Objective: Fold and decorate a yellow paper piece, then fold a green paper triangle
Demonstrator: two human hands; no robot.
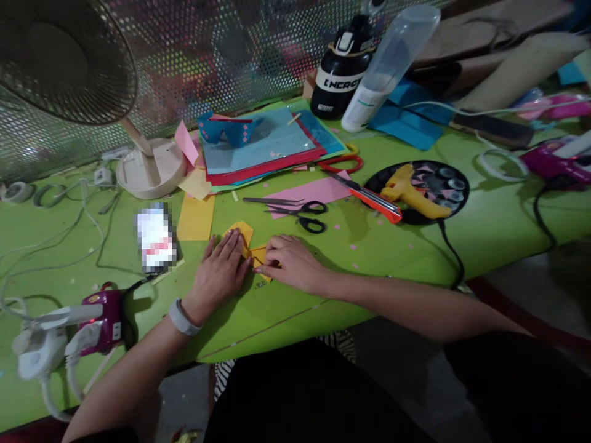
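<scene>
A folded piece of yellow-orange paper lies on the green table in front of me. My left hand rests flat on its left part, fingers stretched out, pressing it to the table. With fingers and thumb together, my right hand pinches the right part of the same paper. My fingers cover much of the paper, so its full shape is hidden. Just beyond it lie black-handled scissors and a pair of dark tweezers. A flat yellow paper piece is left of them.
Further back are an orange utility knife, a yellow glue gun on a black tray, stacked coloured sheets, blue paper glasses and a black bottle. At left are a fan, a phone and a purple power strip.
</scene>
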